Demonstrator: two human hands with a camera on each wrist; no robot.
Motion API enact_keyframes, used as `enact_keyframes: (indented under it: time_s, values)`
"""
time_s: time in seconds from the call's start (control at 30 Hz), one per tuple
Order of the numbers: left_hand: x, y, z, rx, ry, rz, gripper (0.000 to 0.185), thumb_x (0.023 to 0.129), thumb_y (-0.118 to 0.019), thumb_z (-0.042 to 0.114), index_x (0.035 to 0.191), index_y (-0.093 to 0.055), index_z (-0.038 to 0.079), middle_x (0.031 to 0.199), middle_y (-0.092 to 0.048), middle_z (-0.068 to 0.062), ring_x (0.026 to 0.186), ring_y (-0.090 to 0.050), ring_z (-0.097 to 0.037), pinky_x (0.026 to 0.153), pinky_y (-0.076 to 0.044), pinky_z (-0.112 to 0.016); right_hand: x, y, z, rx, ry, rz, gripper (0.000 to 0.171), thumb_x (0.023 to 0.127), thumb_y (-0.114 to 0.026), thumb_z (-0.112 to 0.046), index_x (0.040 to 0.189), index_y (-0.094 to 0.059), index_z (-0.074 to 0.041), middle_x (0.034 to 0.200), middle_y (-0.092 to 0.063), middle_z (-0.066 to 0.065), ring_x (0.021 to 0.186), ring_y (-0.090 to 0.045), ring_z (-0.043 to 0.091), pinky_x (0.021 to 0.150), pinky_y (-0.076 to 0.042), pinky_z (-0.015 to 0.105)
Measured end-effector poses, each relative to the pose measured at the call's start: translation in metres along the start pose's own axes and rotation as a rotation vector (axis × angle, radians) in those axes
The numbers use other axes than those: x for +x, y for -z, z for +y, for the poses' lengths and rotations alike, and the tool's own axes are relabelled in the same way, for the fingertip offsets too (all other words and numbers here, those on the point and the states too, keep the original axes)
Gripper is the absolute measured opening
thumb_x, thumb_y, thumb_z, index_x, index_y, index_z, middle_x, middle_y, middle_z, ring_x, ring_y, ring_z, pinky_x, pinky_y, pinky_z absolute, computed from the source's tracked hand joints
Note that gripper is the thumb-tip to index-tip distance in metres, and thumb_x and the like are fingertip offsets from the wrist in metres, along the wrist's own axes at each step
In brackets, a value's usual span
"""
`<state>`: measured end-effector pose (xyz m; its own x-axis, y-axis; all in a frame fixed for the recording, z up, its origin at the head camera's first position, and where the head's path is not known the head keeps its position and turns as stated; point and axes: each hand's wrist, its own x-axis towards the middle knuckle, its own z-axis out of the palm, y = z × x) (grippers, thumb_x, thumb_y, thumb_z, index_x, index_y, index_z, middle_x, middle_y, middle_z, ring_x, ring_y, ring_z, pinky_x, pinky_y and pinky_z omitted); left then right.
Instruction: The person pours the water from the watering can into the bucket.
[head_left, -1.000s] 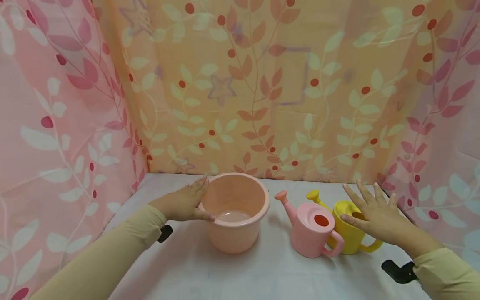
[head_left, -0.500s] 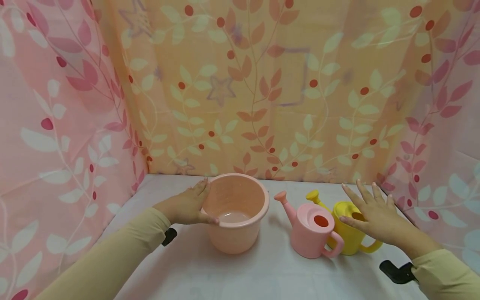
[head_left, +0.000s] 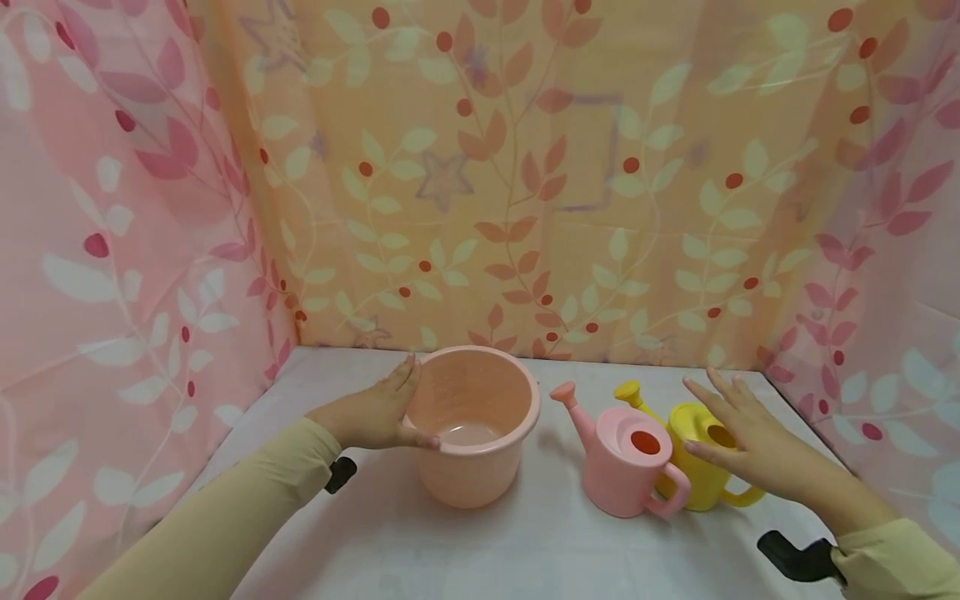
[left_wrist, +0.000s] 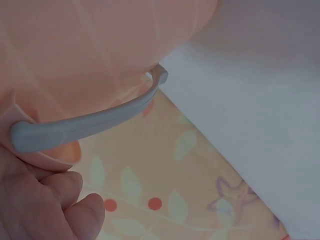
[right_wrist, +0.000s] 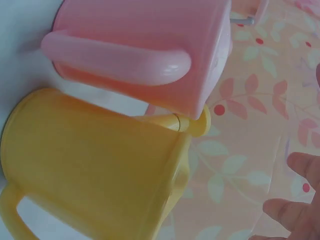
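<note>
Left hand [head_left: 371, 408] lies flat-fingered against the round peach plastic bucket's [head_left: 472, 433] side, while right hand [head_left: 742, 433] hovers, fingers spread, over the yellow plastic watering can [head_left: 701, 467].

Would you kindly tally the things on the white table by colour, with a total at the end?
Pink: 2, the bucket and the pink watering can
Yellow: 1, the yellow watering can
Total: 3
</note>
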<state>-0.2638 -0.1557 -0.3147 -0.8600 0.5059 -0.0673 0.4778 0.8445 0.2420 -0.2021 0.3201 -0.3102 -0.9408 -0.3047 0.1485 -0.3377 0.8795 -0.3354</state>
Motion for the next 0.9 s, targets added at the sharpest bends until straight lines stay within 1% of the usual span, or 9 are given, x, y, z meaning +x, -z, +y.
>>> enact_keyframes:
  time_s: [0.2,0.3,0.37,0.43,0.5,0.67,0.73,0.8,0.9]
  values:
    - [0.000,0.002,0.000,0.001,0.002,-0.012,0.125,0.066,-0.052,0.079,0.144,-0.001,-0.004,0.151,0.006,-0.020,0.138,-0.004,-0.032,0.109,-0.018,-0.046,-0.003,-0.001,-0.005,0.087,0.046,0.017,0.071,0.085,-0.062,-0.039,0.144,-0.028,-0.023,0.148,-0.015,0.023,0.134,0.010,0.046,0.090,-0.002,0.075]
    - [0.001,0.002,-0.001,0.002,-0.007,-0.020,0.125,0.066,-0.052,0.078,0.144,-0.001,-0.004,0.151,0.007,-0.020,0.139,-0.002,-0.031,0.109,-0.018,-0.046,-0.005,-0.001,-0.007,0.101,0.074,0.033,0.064,0.085,-0.063,-0.035,0.141,-0.035,-0.022,0.146,-0.023,0.021,0.133,-0.008,0.047,0.093,-0.014,0.072]
    - [0.003,0.002,-0.002,0.007,-0.008,-0.024,0.124,0.066,-0.051,0.079,0.145,-0.001,-0.002,0.151,0.007,-0.018,0.139,-0.001,-0.029,0.109,-0.018,-0.044,-0.007,-0.001,-0.008,0.095,0.087,0.040,0.060,0.086,-0.063,-0.034,0.139,-0.038,-0.023,0.143,-0.031,0.017,0.129,-0.023,0.045,0.093,-0.026,0.067]
    - [0.003,0.002,-0.004,0.006,-0.017,-0.024,0.123,0.066,-0.052,0.078,0.145,-0.001,-0.002,0.151,0.006,-0.019,0.139,0.000,-0.029,0.109,-0.018,-0.043,-0.009,-0.002,-0.009,0.096,0.094,0.039,0.056,0.086,-0.062,-0.033,0.137,-0.041,-0.022,0.139,-0.038,0.016,0.122,-0.036,0.042,0.087,-0.037,0.062]
    - [0.003,0.002,-0.005,-0.002,-0.026,-0.024,0.122,0.067,-0.053,0.077,0.145,-0.002,-0.002,0.151,0.006,-0.019,0.139,0.001,-0.029,0.110,-0.018,-0.043,-0.010,-0.003,-0.009,0.112,0.087,0.029,0.054,0.087,-0.061,-0.032,0.136,-0.042,-0.022,0.136,-0.043,0.015,0.118,-0.042,0.041,0.085,-0.042,0.058]
    - [0.003,0.004,-0.005,-0.012,-0.037,-0.024,0.122,0.068,-0.054,0.076,0.145,-0.002,-0.003,0.151,0.006,-0.020,0.139,0.001,-0.029,0.109,-0.017,-0.044,-0.013,-0.007,-0.008,0.153,0.066,0.035,0.051,0.087,-0.061,-0.030,0.133,-0.047,-0.014,0.132,-0.047,0.017,0.111,-0.050,0.043,0.083,-0.045,0.055]
    - [0.003,0.003,-0.005,-0.008,-0.039,-0.020,0.122,0.068,-0.054,0.076,0.145,-0.003,-0.003,0.151,0.006,-0.020,0.139,0.001,-0.030,0.109,-0.018,-0.044,-0.014,-0.011,-0.006,0.156,0.061,0.056,0.050,0.086,-0.063,-0.030,0.131,-0.049,-0.012,0.130,-0.050,0.015,0.109,-0.054,0.037,0.084,-0.048,0.045]
    - [0.003,0.003,-0.006,-0.007,-0.042,-0.020,0.121,0.068,-0.054,0.075,0.144,-0.003,-0.004,0.151,0.005,-0.020,0.139,0.000,-0.031,0.109,-0.018,-0.045,-0.015,-0.016,-0.003,0.167,0.059,0.076,0.049,0.085,-0.065,-0.029,0.128,-0.052,-0.009,0.128,-0.053,0.011,0.108,-0.056,0.022,0.084,-0.049,0.029]
    - [0.004,0.003,-0.006,-0.011,-0.043,-0.026,0.121,0.068,-0.054,0.075,0.144,-0.002,-0.004,0.151,0.006,-0.020,0.139,0.001,-0.030,0.109,-0.018,-0.045,-0.018,-0.023,0.001,0.202,0.053,0.095,0.047,0.084,-0.067,-0.028,0.125,-0.055,-0.008,0.123,-0.057,0.007,0.103,-0.055,0.002,0.081,-0.043,0.012]
